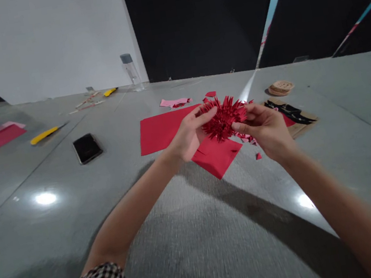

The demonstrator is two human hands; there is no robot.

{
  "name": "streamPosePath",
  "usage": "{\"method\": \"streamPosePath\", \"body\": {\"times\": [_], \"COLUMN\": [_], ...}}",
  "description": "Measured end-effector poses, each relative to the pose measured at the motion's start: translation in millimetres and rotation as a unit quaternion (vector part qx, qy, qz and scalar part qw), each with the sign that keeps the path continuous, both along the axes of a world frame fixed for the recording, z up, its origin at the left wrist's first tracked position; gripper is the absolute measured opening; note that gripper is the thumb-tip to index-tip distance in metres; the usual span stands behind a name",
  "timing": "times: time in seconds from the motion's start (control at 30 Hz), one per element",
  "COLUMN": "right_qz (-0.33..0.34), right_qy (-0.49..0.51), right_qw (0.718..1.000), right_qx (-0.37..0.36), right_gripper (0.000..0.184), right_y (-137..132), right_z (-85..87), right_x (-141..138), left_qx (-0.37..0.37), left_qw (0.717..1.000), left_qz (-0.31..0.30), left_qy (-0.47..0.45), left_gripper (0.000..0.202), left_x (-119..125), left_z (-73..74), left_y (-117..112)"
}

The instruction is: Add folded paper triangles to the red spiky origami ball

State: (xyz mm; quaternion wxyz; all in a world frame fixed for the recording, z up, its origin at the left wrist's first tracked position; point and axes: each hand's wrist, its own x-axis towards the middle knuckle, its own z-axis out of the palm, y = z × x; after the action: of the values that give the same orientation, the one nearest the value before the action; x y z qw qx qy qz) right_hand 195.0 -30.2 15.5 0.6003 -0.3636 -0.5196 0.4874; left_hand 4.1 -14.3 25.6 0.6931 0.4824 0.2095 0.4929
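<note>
Between both hands is a red paper flower (224, 121) with many thin pointed petals, raised above the table. My left hand (189, 131) grips its left side, thumb lying over the petals. On the right edge, my right hand (266, 128) pinches the petals between thumb and fingers. Beneath lie red paper sheets (159, 131), one with a corner pointing toward me. Small red and pink paper scraps (247, 138) are scattered under the flower, partly hidden by my right hand.
At left lie a dark phone (87, 148) and a yellow craft knife (45, 135). A clear bottle (132, 72) stands by the back wall. Round wooden pieces (281, 87) and a brown-and-black packet (301, 123) lie right. A pink strip (174, 101) lies behind the sheets.
</note>
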Motion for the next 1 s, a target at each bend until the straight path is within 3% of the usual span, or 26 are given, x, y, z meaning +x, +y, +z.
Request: {"method": "streamPosePath", "body": {"times": [0.13, 0.4, 0.77, 0.87, 1.0], "right_qz": [0.006, 0.017, 0.014, 0.017, 0.019], "right_qy": [0.006, 0.042, 0.116, 0.145, 0.111], "right_qw": [1.000, 0.997, 0.977, 0.965, 0.975], "right_qx": [-0.012, -0.069, -0.178, -0.219, -0.189], "right_gripper": [0.040, 0.034, 0.025, 0.025, 0.028], "right_y": [0, -2, 3, 4, 8], "right_z": [-1.9, 1.8, 3.8, 2.6, -4.3], "right_x": [0, 3, 5, 6, 9], "left_qx": [-0.016, -0.028, -0.120, -0.149, -0.143], "left_qw": [0.998, 0.994, 0.991, 0.987, 0.987], "left_qz": [0.066, 0.091, 0.051, 0.053, 0.037], "left_qy": [0.011, 0.050, 0.028, 0.037, 0.056], "left_gripper": [0.027, 0.034, 0.007, 0.009, 0.015], "left_x": [-5, -12, -10, -8, -10], "left_z": [-5.5, -11.4, -12.9, -11.6, -9.9], "left_y": [8, 14, 13, 13, 14]}}
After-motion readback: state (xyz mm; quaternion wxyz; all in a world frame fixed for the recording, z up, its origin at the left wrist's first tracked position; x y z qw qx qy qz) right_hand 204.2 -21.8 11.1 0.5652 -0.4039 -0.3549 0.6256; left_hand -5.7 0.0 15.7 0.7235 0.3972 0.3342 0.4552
